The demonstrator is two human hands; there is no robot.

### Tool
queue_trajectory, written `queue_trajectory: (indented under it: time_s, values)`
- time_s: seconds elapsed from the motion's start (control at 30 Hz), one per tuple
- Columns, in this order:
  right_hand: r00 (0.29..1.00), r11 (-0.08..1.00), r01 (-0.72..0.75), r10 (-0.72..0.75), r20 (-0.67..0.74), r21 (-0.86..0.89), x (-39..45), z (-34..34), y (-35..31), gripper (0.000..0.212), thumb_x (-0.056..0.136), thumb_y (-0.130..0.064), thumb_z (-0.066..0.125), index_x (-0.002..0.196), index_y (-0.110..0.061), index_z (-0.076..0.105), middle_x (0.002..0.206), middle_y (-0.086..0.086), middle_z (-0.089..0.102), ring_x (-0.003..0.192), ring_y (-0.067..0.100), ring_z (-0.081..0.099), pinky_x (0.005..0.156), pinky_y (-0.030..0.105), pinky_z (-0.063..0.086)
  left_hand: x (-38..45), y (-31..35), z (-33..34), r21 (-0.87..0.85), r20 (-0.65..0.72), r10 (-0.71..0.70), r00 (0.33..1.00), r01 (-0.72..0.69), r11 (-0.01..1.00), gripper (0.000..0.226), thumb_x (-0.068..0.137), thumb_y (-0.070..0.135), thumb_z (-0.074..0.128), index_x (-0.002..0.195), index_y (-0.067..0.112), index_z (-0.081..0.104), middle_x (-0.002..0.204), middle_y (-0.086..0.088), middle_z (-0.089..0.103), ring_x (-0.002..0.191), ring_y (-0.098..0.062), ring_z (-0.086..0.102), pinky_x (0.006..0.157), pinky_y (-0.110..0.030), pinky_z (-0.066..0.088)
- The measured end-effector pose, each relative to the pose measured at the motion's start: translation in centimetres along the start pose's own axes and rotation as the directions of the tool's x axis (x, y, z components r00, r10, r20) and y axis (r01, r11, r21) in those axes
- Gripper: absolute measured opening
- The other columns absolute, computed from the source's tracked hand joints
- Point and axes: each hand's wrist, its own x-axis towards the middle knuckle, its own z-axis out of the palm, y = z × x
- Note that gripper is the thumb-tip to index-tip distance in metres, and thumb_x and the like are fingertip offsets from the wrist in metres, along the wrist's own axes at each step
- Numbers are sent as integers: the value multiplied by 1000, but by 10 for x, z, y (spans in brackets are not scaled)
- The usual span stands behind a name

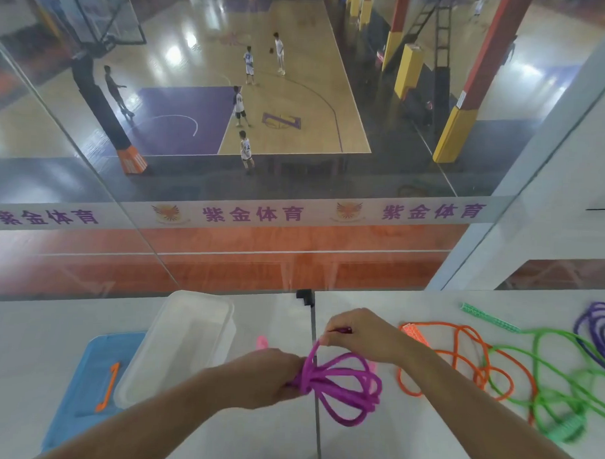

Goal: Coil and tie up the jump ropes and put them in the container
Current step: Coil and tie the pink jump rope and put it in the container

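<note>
Glass wall (227, 178) over glossy basketball court (292, 91), white table (270, 434).

**Bare arms, nothing worn**

So the only bits of the person in shot were two forearms and their hands. The left hand (268, 375) and right hand (355, 337) were both bare, no gloves. Forearms were uncovered right down to the bottom edge of the picture, no sleeve or cuff showing anywhere. Couldn't spot a watch, band or ring on either wrist or the fingers I could see.
</note>
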Motion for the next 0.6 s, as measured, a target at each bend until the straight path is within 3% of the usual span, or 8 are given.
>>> queue_trajectory:
  time_s: [0.07,0.13,0.17,0.23,0.3,0.37,0.47,0.6]
  values:
    - [1000,986,-25,28,-12,163,-7,2,6,44,84,-64,67,88,-21,75,72,-13,69,68,7,64,70,20,49,-10,9,-11,-210,-27,3,1000,-9,978,28,99,39,57,117,17,59,100,-2,67,83,-16,61,82,-28,53]
    - [996,961,-45,63,-60,274,-15,9,22,78,53,-82,75,95,-16,72,63,-18,68,64,5,63,64,17,51,-13,17,-17,-375,-91,15,996,-48,926,16,98,33,60,107,20,60,81,4,62,69,-11,58,71,-24,55]
    - [993,951,-60,88,-79,304,-19,14,25,70,50,-75,82,93,-20,69,58,-14,64,58,3,56,56,18,48,-12,18,-20,-485,-133,-39,990,-31,874,7,99,28,60,101,22,58,73,7,57,61,-9,53,63,-23,53]
    - [993,972,-102,113,-44,211,-18,21,20,20,87,-43,69,84,-23,65,60,-8,50,49,4,42,49,23,35,-3,7,-26,-689,-179,-222,959,39,723,6,100,21,58,95,19,54,64,6,51,56,-10,47,54,-24,47]
    - [987,984,-145,151,-51,100,-13,29,17,23,103,-28,48,85,-26,62,67,-11,51,54,0,47,57,22,38,9,-11,-29,-751,-180,-364,914,112,651,5,101,20,56,98,16,53,65,0,53,58,-16,49,59,-31,48]
    - [991,992,-126,125,-44,-11,-12,40,10,20,106,-32,44,94,-27,59,75,-9,58,67,2,55,65,25,40,21,-24,-24,-713,-186,-444,876,191,675,5,101,20,54,99,16,54,66,-5,56,57,-19,52,57,-33,49]
    - [996,936,-74,89,27,-343,-10,53,-4,29,105,-34,41,119,-16,58,103,11,68,94,29,64,76,36,46,41,-26,-9,-557,-229,-490,841,300,775,14,102,20,50,90,13,54,63,-3,53,49,-15,49,47,-26,43]
    - [997,776,15,34,66,-631,-8,38,-19,25,103,-27,47,114,-14,65,103,11,68,92,31,65,72,35,42,47,-24,3,-109,-78,-397,914,388,915,16,100,21,45,87,17,53,74,2,57,63,-15,57,56,-23,43]
